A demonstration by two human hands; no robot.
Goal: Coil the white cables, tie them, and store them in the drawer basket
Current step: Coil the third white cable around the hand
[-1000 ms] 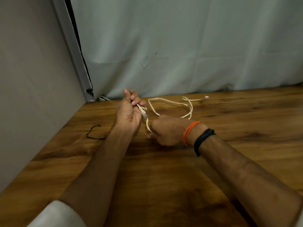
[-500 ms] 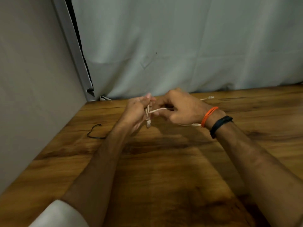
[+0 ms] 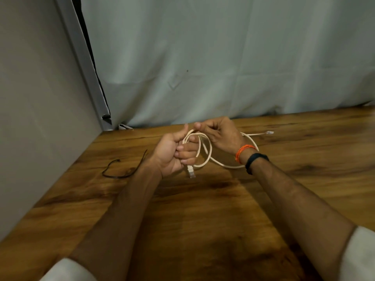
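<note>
White cable (image 3: 210,157) forms smooth round loops; left hand (image 3: 172,153) grips them, right hand (image 3: 218,132) apparently pinches the top.

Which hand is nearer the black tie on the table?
Left. The left hand grips the cable coil just right of the black tie, which lies beside its wrist. The right hand pinches the coil's top, farther right, beyond the left.

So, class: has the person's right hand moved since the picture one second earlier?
Yes. The right hand has moved away from the person, toward the grey curtain, and now pinches the white cable at the top of its loop.
</note>
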